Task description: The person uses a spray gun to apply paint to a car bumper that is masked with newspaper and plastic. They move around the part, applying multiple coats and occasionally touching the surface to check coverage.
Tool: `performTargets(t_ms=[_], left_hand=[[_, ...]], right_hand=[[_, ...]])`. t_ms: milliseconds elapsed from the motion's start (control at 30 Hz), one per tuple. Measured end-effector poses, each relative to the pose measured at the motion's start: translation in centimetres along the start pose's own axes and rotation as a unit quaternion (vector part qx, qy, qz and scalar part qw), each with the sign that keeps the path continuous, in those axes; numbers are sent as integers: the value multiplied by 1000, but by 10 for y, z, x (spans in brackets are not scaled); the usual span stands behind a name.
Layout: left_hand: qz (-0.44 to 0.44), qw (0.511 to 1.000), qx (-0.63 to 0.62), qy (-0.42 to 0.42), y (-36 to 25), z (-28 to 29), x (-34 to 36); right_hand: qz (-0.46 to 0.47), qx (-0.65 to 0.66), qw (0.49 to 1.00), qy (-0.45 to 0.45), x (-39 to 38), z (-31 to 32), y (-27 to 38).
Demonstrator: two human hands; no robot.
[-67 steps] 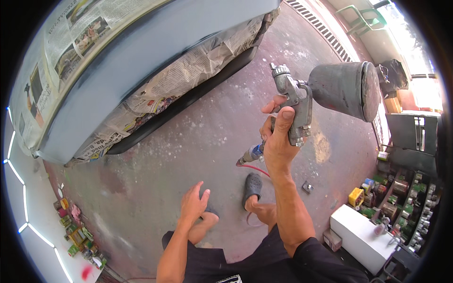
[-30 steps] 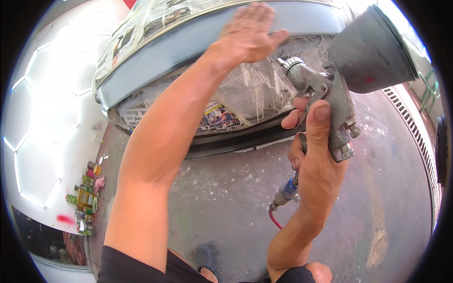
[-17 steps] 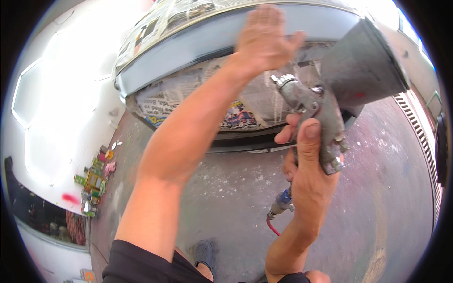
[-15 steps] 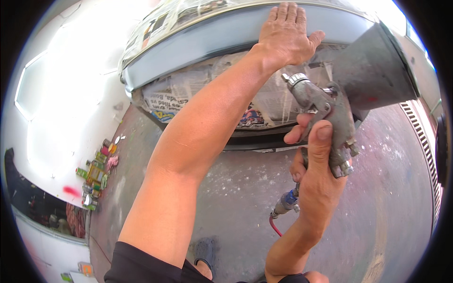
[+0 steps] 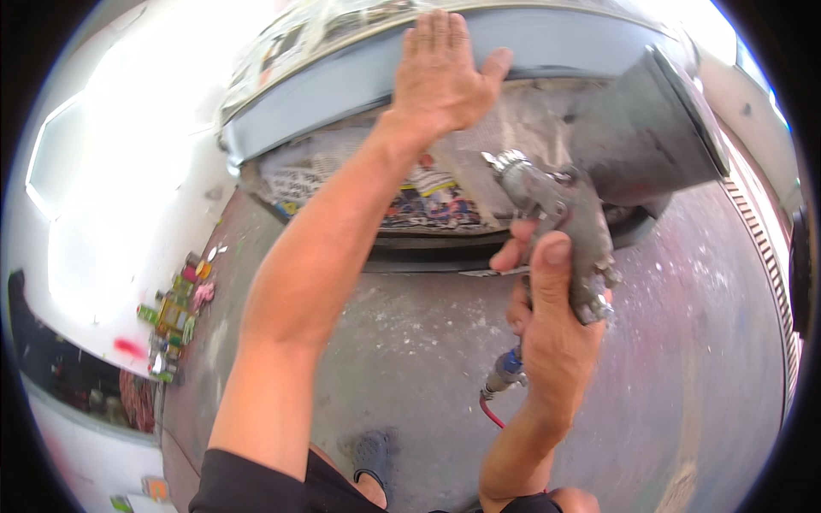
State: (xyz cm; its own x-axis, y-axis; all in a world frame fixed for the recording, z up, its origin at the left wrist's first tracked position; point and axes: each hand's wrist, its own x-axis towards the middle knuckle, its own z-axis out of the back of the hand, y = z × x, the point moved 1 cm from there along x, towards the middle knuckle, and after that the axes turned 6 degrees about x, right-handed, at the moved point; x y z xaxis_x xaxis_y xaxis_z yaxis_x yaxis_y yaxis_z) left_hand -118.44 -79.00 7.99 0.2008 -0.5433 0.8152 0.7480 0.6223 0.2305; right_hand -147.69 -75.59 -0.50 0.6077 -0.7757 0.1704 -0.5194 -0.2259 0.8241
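A: How is the bare left hand (image 5: pixel 440 84) held?
B: Flat, fingers (image 5: pixel 439 36) straight and close together, thumb (image 5: pixel 496 64) spread to the right; the bare left arm (image 5: pixel 321 248) reaches forward, slightly bent.
A: And the bare right hand (image 5: pixel 554 321)?
B: Curled in a grip, thumb pointing up, its bare forearm (image 5: pixel 530 440) rising from below.

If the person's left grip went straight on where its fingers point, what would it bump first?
Probably the newspaper covering just past the grey panel's far edge. The left grip lies flat over that panel, but blur makes depth hard to judge.
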Motion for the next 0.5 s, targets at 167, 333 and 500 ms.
performTargets(t_ms=[167,333,500], left_hand=[[160,984,40,70,146,22,-58],[132,989,20,66,85,14,-41],[-63,996,1,62,-38,-7,19]], right_hand=[[31,54,998,6,12,22,8],[70,66,995,-40,36,75,2],[86,86,989,-81,54,115,7]])
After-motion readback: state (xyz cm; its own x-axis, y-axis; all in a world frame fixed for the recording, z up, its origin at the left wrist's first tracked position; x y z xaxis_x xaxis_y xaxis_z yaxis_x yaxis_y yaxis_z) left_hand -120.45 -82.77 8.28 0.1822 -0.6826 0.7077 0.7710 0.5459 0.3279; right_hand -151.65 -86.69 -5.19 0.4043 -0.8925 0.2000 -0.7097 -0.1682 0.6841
